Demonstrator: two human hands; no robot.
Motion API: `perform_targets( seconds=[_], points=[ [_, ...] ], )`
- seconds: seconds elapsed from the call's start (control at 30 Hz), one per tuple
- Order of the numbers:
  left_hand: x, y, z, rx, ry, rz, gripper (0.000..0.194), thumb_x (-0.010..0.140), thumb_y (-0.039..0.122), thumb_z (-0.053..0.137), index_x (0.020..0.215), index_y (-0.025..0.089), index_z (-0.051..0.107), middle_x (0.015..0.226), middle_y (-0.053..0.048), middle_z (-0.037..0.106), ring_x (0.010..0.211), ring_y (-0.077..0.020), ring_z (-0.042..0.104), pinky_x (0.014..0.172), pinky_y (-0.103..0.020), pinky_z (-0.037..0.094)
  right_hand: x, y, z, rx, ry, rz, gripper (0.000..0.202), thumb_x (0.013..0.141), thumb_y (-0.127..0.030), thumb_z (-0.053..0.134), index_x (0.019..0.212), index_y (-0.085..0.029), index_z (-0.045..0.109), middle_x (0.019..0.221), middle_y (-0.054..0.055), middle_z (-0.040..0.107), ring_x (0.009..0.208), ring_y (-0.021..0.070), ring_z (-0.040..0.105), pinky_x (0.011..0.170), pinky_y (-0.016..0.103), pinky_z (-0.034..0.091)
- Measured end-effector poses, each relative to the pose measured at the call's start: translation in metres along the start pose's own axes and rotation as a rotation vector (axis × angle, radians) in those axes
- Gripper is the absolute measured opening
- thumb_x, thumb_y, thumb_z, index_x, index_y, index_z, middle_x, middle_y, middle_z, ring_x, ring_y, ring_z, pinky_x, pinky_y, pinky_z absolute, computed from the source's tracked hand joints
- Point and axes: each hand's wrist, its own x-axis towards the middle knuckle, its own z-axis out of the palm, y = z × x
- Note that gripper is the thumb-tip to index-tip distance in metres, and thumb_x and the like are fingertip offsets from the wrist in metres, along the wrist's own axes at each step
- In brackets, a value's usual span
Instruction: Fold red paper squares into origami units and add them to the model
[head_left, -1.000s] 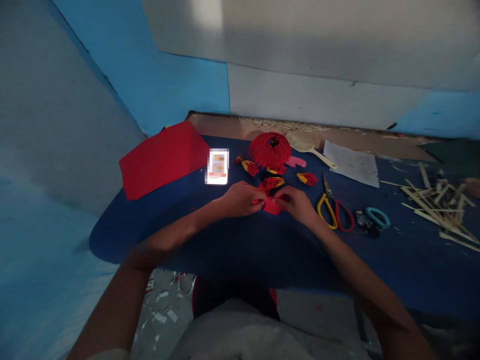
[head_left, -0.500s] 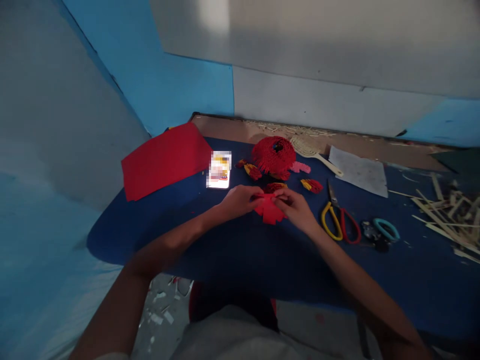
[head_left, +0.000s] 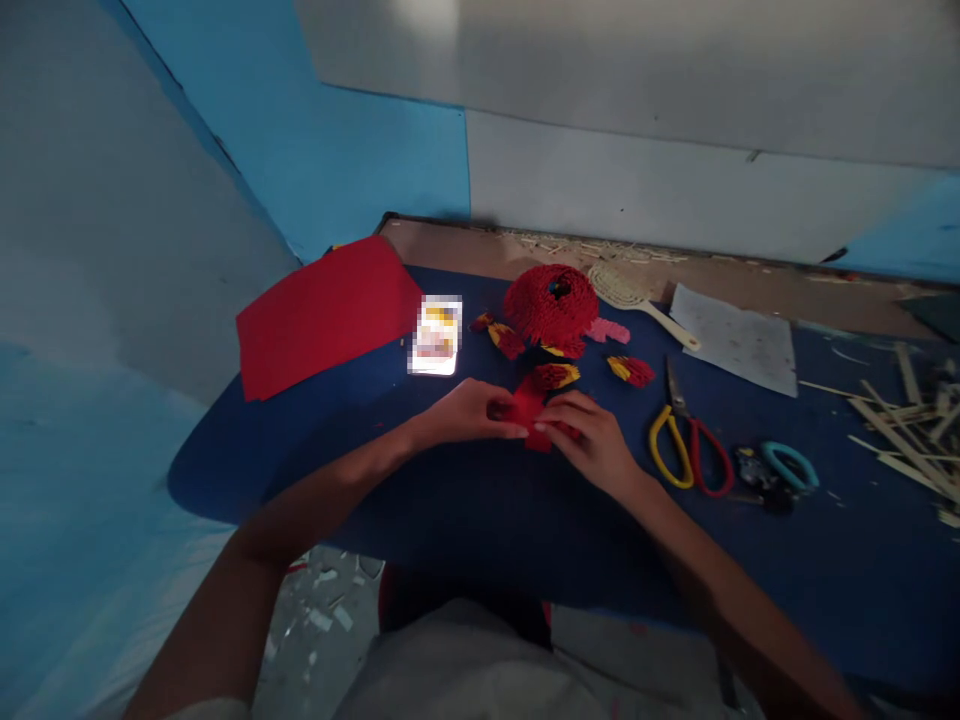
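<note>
Between my two hands is a small red paper piece [head_left: 529,400] with strips sticking out, held low over the blue table. My left hand [head_left: 480,410] pinches its left side, and the fingers of my right hand [head_left: 581,432] are closed on its right side. Just behind them sits a red and yellow folded piece [head_left: 556,376]. Farther back stands a round red body of many folded paper bits [head_left: 551,303], with a dark opening on top. A similar red and yellow piece [head_left: 631,371] lies to its right.
A large red sheet [head_left: 326,320] and a lit phone [head_left: 437,336] lie left on the blue table [head_left: 300,460]. On the right are a hairbrush [head_left: 649,305], white paper [head_left: 735,338], scissors [head_left: 686,440], a teal-handled tool [head_left: 787,467] and thin sticks [head_left: 911,430].
Both hands have moved down slightly and shifted their grip on the red paper piece, which now shows more of its upper part. The view has shifted a little.
</note>
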Motion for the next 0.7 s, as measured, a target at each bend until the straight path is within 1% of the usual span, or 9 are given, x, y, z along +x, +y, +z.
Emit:
perform_targets(
  seconds=[0.1,0.17,0.23,0.3,0.37,0.43,0.5,0.57,0.7],
  points=[
    [-0.004,0.006,0.002,0.143,0.056,0.059,0.031,0.073,0.043,0.063,0.087,0.016,0.069,0.066,0.001,0.066,0.057,-0.0087,0.054,0.053,-0.019,0.038,-0.001,0.000,0.004,0.014,0.066,0.048,0.009,0.084,-0.024,0.054,0.085,-0.021,0.063,0.094,0.008,0.059,0.090,0.0182,0.059,0.080,0.033,0.049],
    [-0.005,0.008,0.003,0.210,0.115,0.066,0.028,0.076,0.040,0.060,0.090,0.017,0.069,0.068,-0.001,0.067,0.058,-0.0095,0.056,0.054,-0.020,0.039,-0.002,0.000,0.008,0.081,0.138,0.127,0.008,0.081,-0.026,0.057,0.086,-0.021,0.062,0.100,0.008,0.059,0.095,0.0199,0.058,0.082,0.036,0.049],
    [-0.005,0.008,0.006,0.257,0.173,0.086,0.026,0.078,0.037,0.058,0.092,0.018,0.070,0.071,-0.002,0.069,0.060,-0.0105,0.058,0.057,-0.021,0.040,-0.002,0.000,0.014,0.261,0.198,0.260,0.021,0.076,-0.030,0.064,0.096,-0.023,0.059,0.103,0.007,0.060,0.093,0.0201,0.061,0.078,0.035,0.051],
    [-0.005,0.008,0.008,0.255,0.204,0.113,0.024,0.080,0.035,0.058,0.092,0.018,0.070,0.073,-0.002,0.070,0.061,-0.0105,0.060,0.058,-0.021,0.041,-0.001,-0.001,0.020,0.530,0.195,0.414,0.034,0.073,-0.033,0.067,0.104,-0.025,0.056,0.099,0.006,0.064,0.084,0.0186,0.064,0.070,0.033,0.054],
    [-0.004,0.007,0.010,0.225,0.217,0.132,0.022,0.081,0.032,0.057,0.092,0.018,0.070,0.075,-0.002,0.071,0.063,-0.0099,0.061,0.059,-0.020,0.042,0.000,-0.003,0.024,0.751,0.148,0.537,0.030,0.073,-0.036,0.066,0.099,-0.024,0.059,0.088,0.003,0.068,0.075,0.0164,0.066,0.063,0.029,0.054],
    [-0.005,0.008,0.011,0.215,0.230,0.144,0.020,0.082,0.031,0.056,0.089,0.018,0.070,0.074,-0.001,0.071,0.062,-0.0092,0.062,0.059,-0.018,0.043,0.002,-0.005,0.028,0.851,0.141,0.619,0.021,0.073,-0.036,0.066,0.086,-0.021,0.064,0.077,0.001,0.069,0.068,0.0143,0.066,0.057,0.024,0.052],
    [-0.006,0.009,0.012,0.229,0.247,0.161,0.019,0.082,0.030,0.056,0.088,0.017,0.069,0.072,0.000,0.071,0.060,-0.0084,0.061,0.058,-0.018,0.042,0.003,-0.007,0.029,0.897,0.172,0.657,0.017,0.071,-0.034,0.068,0.079,-0.020,0.066,0.071,0.000,0.069,0.064,0.0117,0.064,0.054,0.021,0.050],
    [-0.007,0.010,0.012,0.237,0.257,0.200,0.018,0.081,0.029,0.058,0.088,0.017,0.069,0.073,0.000,0.071,0.060,-0.0081,0.061,0.057,-0.017,0.042,0.004,-0.008,0.030,0.938,0.210,0.670,0.015,0.069,-0.032,0.070,0.076,-0.020,0.066,0.069,-0.002,0.069,0.061,0.0094,0.063,0.054,0.019,0.049],
    [-0.008,0.011,0.013,0.180,0.242,0.258,0.017,0.081,0.027,0.058,0.089,0.016,0.069,0.077,0.000,0.072,0.064,-0.0081,0.064,0.060,-0.016,0.044,0.005,-0.009,0.029,0.999,0.262,0.712,0.014,0.065,-0.030,0.073,0.073,-0.019,0.066,0.065,-0.003,0.068,0.057,0.0083,0.063,0.055,0.019,0.050]
  ],
)
